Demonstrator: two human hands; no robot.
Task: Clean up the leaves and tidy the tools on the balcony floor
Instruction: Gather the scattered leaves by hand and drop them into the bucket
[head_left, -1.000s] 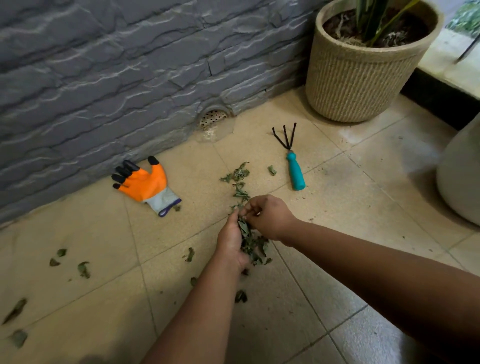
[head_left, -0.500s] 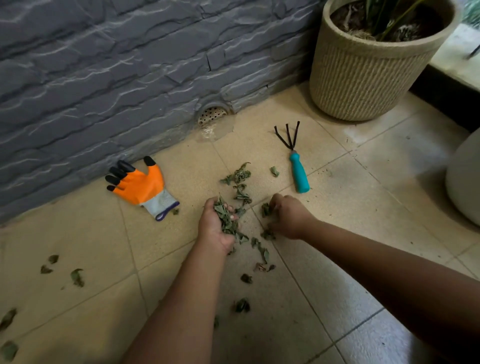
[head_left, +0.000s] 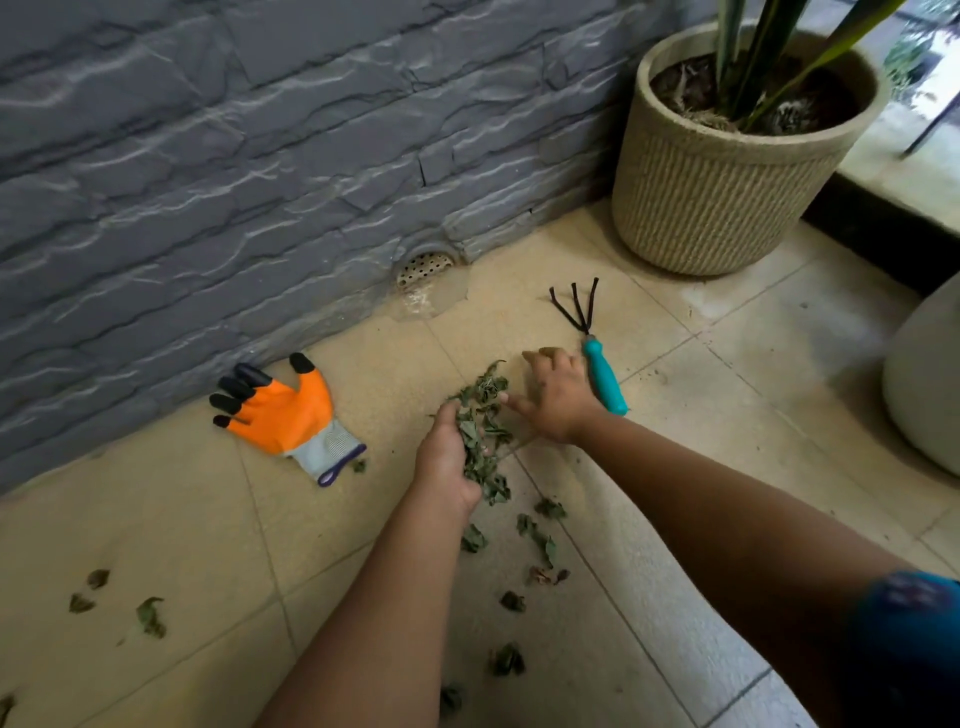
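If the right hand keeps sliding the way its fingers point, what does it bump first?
Probably nothing soon: the right hand points up-left over bare floor, toward the drain and wall.

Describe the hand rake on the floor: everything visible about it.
The hand rake lies flat on the beige floor tile, three thin dark prongs pointing toward the grey wall, its teal handle toward the person. The handle looks like plastic, the prongs like metal. The right hand is beside the handle; contact cannot be told.
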